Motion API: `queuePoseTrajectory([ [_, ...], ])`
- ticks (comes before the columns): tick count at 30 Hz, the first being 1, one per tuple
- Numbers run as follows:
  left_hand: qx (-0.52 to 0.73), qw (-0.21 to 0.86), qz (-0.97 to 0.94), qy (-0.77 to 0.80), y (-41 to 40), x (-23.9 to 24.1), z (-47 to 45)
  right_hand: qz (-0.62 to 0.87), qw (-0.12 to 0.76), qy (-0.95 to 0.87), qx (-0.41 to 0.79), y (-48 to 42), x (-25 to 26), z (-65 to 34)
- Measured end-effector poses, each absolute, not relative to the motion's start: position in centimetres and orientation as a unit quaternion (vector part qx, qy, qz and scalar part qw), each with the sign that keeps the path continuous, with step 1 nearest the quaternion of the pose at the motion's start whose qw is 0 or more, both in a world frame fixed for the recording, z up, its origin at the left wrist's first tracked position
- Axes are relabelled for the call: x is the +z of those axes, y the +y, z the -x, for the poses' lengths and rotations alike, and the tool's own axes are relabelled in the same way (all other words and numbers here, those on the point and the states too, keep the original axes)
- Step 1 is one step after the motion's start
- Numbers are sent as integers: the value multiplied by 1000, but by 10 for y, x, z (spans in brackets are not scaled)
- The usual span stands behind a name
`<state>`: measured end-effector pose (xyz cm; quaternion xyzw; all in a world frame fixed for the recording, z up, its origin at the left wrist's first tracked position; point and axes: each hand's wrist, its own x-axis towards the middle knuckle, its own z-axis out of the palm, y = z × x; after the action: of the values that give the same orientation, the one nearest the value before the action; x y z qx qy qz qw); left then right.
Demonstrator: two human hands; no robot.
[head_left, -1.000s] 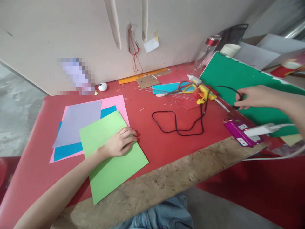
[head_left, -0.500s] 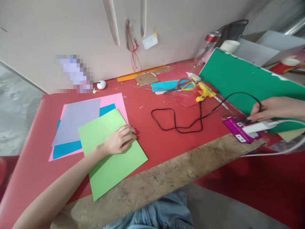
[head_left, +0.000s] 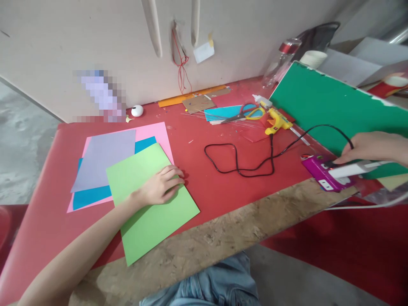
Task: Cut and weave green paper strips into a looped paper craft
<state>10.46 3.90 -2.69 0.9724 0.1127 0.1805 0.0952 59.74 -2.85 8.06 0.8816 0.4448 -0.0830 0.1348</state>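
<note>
My left hand [head_left: 161, 186] rests palm down on a light green sheet of paper [head_left: 149, 204], fingers slightly curled and holding nothing. The sheet tops a stack of grey [head_left: 105, 157], blue [head_left: 89, 197] and pink [head_left: 153, 132] sheets. At the right, my right hand [head_left: 371, 147] pinches the plug end of a black cord [head_left: 242, 163] at a purple power strip [head_left: 325, 176], beside a white plug [head_left: 350, 169]. From there the cord runs back to a yellow glue gun [head_left: 276, 122].
Red-and-yellow scissors [head_left: 247, 114] lie on blue paper near the glue gun. A large green board [head_left: 331, 110] leans at the right. A bottle [head_left: 282, 61], a white cup [head_left: 314, 58] and boxes stand behind it. The table's bare wooden front edge [head_left: 223, 238] runs along my side.
My right hand carried the cord's plug end from the green board down to the power strip. My left hand stayed on the green sheet.
</note>
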Motion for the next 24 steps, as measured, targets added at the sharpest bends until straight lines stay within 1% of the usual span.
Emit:
queuePoseTrajectory([
  [2,182,93,-973,111,39,-27,-105,-866,226,416,-162,-27,80,-591],
  [4,184,92,-972,109,39,-26,-106,-844,289,406,-199,-24,79,-586],
  [7,185,96,-972,113,38,-25,-106,-815,351,412,-208,-19,77,-585],
  [9,184,98,-971,117,37,-24,-107,-804,371,416,-207,-17,75,-587],
  [11,182,96,-971,118,37,-24,-106,-804,361,425,-208,-19,73,-590],
  [17,188,92,-972,106,38,-25,-107,-818,289,447,-217,-30,71,-598],
  [24,191,84,-972,109,37,-26,-107,-834,239,440,-232,-25,68,-602],
])
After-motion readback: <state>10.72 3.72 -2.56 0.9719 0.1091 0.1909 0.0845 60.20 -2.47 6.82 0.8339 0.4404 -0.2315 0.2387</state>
